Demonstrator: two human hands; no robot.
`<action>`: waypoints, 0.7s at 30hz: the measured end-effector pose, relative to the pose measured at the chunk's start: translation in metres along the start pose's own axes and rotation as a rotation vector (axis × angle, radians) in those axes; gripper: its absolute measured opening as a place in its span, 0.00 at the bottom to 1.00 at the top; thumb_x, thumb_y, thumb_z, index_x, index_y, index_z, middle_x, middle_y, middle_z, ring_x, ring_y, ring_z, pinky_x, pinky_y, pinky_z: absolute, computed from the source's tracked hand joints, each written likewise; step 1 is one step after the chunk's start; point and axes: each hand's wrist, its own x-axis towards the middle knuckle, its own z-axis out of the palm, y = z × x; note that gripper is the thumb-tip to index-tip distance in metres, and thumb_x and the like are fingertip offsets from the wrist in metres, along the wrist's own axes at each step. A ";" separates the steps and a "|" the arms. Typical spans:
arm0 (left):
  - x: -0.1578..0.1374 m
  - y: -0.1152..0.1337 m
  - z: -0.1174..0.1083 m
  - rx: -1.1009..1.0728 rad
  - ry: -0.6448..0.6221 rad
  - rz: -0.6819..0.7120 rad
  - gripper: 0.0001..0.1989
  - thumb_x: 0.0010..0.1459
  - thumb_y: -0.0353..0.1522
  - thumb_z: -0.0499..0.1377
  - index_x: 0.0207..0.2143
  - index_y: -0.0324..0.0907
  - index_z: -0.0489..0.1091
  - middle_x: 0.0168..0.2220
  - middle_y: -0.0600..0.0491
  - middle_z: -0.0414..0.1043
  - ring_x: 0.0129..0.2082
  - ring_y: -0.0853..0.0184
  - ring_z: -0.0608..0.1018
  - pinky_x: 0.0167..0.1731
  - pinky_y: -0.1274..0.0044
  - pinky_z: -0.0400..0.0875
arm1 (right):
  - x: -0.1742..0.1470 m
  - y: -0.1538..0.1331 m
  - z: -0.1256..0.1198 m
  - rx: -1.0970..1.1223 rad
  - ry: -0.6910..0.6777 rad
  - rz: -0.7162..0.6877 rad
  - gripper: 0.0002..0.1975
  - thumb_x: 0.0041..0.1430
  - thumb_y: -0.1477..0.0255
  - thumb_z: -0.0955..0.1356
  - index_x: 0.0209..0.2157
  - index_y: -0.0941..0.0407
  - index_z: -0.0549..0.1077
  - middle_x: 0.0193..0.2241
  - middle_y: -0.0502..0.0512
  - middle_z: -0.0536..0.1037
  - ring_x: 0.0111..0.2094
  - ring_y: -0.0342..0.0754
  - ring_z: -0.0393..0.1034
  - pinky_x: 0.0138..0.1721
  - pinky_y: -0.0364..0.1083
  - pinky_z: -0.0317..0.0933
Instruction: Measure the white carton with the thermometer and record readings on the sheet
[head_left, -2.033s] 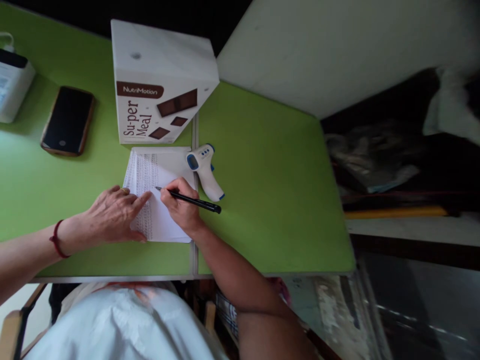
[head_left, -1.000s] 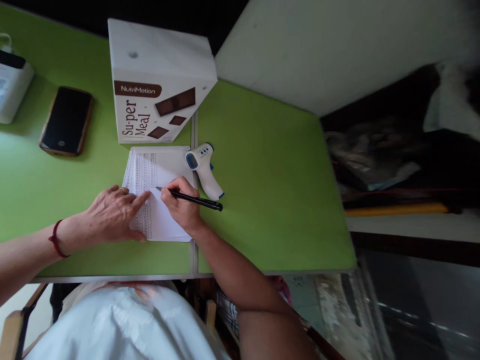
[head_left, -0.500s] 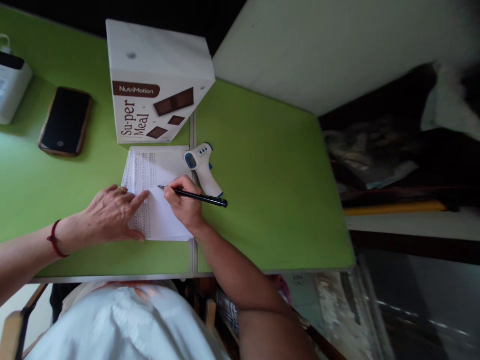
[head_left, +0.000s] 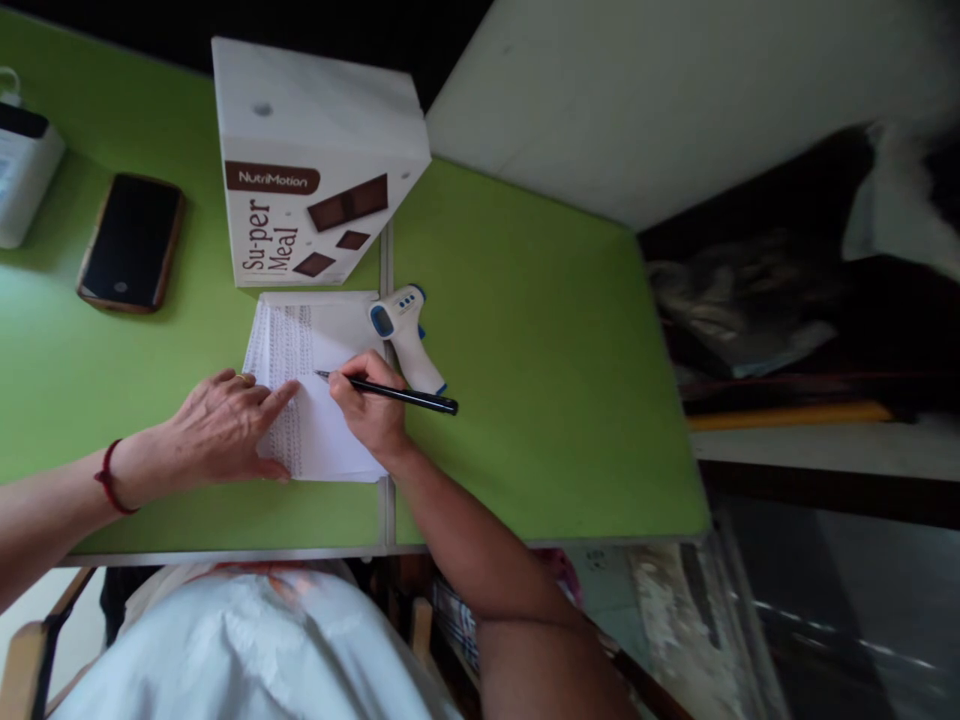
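A stack of white paper sheets (head_left: 337, 430) lies on the green table, its top sheet partly filled with rows of small dark writing. My left hand (head_left: 225, 425) rests flat across the written side, fingers stretched out. In my right hand (head_left: 371, 410) a black pen (head_left: 409, 395) is gripped, its tip at the paper near the end of the written rows and its other end pointing right. Just beyond that hand lies a white and blue infrared thermometer (head_left: 409, 335), touching or nearly touching the sheets' right edge; I cannot tell which.
Behind the paper stands a white NutriMotion box (head_left: 322, 170). A phone (head_left: 131, 243) in a brown case lies to the left, with a white device (head_left: 26, 180) beyond it. The green table (head_left: 540, 380) has a seam beneath the paper's right side and ends at a wall.
The pen's rear end has shifted very slightly to the right. My left hand, the paper and the other objects stay where they were.
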 end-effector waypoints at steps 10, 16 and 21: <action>-0.001 -0.002 0.002 -0.001 0.002 0.007 0.50 0.55 0.55 0.66 0.69 0.34 0.56 0.43 0.42 0.78 0.44 0.52 0.78 0.46 0.66 0.66 | 0.000 0.000 0.001 0.001 -0.015 -0.007 0.12 0.62 0.65 0.65 0.27 0.55 0.65 0.20 0.46 0.68 0.22 0.40 0.61 0.26 0.39 0.59; 0.000 -0.002 0.003 0.008 0.004 0.006 0.50 0.55 0.55 0.66 0.69 0.34 0.55 0.43 0.42 0.78 0.45 0.52 0.78 0.47 0.67 0.66 | -0.001 0.002 0.002 -0.036 -0.038 0.027 0.12 0.61 0.64 0.65 0.26 0.55 0.65 0.20 0.46 0.68 0.22 0.40 0.62 0.26 0.39 0.60; 0.001 -0.001 0.004 -0.002 0.006 0.005 0.51 0.54 0.55 0.66 0.69 0.35 0.55 0.44 0.42 0.78 0.45 0.51 0.78 0.47 0.66 0.67 | 0.002 0.002 -0.003 -0.054 0.075 -0.047 0.11 0.64 0.66 0.65 0.29 0.56 0.67 0.22 0.47 0.69 0.22 0.40 0.62 0.25 0.40 0.61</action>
